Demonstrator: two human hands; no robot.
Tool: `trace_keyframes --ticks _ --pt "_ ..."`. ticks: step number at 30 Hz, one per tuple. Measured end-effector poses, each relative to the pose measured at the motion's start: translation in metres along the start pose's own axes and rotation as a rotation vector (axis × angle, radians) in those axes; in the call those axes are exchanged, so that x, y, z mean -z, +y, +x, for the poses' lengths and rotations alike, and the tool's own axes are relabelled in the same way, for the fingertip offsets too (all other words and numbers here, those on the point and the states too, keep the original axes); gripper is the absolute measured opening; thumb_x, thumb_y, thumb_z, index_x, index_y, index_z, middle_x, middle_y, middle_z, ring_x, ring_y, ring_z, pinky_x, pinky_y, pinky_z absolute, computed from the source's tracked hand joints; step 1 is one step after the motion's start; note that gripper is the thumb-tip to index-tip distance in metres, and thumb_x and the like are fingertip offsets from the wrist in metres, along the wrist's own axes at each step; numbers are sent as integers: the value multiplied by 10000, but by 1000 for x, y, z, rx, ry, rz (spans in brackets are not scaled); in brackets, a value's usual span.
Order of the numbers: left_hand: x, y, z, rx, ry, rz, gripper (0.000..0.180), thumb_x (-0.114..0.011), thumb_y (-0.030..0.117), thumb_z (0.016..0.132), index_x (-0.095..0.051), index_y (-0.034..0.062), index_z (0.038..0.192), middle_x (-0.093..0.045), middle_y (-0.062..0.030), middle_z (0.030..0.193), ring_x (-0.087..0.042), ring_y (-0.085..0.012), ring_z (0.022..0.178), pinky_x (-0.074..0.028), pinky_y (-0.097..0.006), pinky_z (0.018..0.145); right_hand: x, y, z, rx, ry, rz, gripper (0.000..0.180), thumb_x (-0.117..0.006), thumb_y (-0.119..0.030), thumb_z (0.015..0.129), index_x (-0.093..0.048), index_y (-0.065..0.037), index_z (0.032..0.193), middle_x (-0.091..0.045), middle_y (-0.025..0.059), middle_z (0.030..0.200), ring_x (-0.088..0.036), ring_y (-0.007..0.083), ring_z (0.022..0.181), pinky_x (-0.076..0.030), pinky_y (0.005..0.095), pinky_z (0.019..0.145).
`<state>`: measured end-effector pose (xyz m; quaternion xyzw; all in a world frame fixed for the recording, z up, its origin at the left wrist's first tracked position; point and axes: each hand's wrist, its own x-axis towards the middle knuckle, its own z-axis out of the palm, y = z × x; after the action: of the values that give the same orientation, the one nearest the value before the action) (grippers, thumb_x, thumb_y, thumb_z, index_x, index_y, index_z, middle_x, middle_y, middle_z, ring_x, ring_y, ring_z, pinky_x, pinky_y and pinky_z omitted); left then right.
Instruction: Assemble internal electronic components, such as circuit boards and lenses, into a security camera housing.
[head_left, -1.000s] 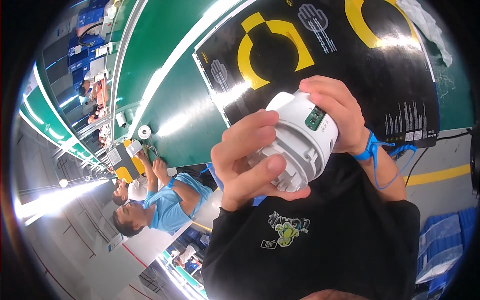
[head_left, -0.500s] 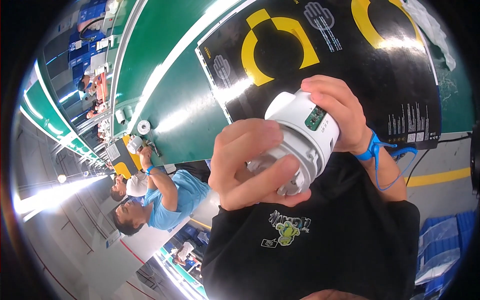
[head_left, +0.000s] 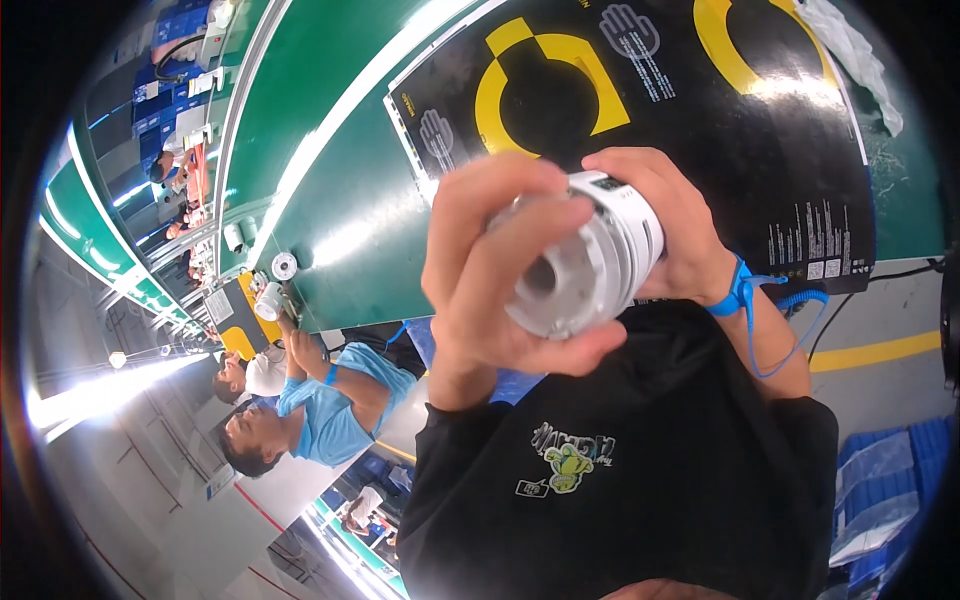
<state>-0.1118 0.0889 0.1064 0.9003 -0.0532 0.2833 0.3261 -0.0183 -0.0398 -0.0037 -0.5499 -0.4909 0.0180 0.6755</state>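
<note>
Both my hands hold a white cylindrical plastic part [head_left: 590,270] close to the camera. Its ribbed open end faces me, with a round hole in the middle. My left hand [head_left: 495,270] wraps the near end, thumb under the rim. My right hand [head_left: 670,225] grips the far side. A blue wrist strap [head_left: 740,290] with a coiled cord sits on my right wrist. Behind the part lies a black mat with yellow ring marks [head_left: 640,90] on a green bench [head_left: 340,190].
A person in a light blue shirt [head_left: 330,400] works at the same bench on the left, handling another white part [head_left: 268,300]. More workers sit further along the line. Blue bins [head_left: 880,490] stand at the lower right. A yellow floor line [head_left: 880,350] runs beside them.
The white part has turned so its open ribbed end faces the camera instead of its side. My left hand slid over the near end. The person on the left lowered an arm.
</note>
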Motion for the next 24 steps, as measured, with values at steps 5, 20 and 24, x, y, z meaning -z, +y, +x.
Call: trace_keyframes --ticks 5,20,24 --pt "-11 -18 7 47 -36 -163 638 -631 504 744 -634 -69 1025 -583 -231 1074 -618 -321 918 -484 -358 792 3 -6 -1 -256 -110 210 843 -893 -261 533 -488 2 1223 -576 166 1091 -601 347 959 -488 372 840" --pt "-42 -35 -27 264 27 -522 951 -909 217 468 -484 -68 1269 -566 -191 1191 -575 -268 1088 -443 -348 928 61 -30 7 -485 -183 289 1272 -860 -527 562 -114 -32 1466 -204 172 1481 -302 335 1344 -321 454 1058" --pt "-50 -46 -27 70 -25 -619 914 -895 168 478 -499 -20 1281 -573 -180 1205 -581 -296 1082 -460 -361 909 94 -49 55 -263 -471 -66 1077 -804 -615 559 -422 -5 1360 -419 218 1386 -479 314 1232 -414 412 981"
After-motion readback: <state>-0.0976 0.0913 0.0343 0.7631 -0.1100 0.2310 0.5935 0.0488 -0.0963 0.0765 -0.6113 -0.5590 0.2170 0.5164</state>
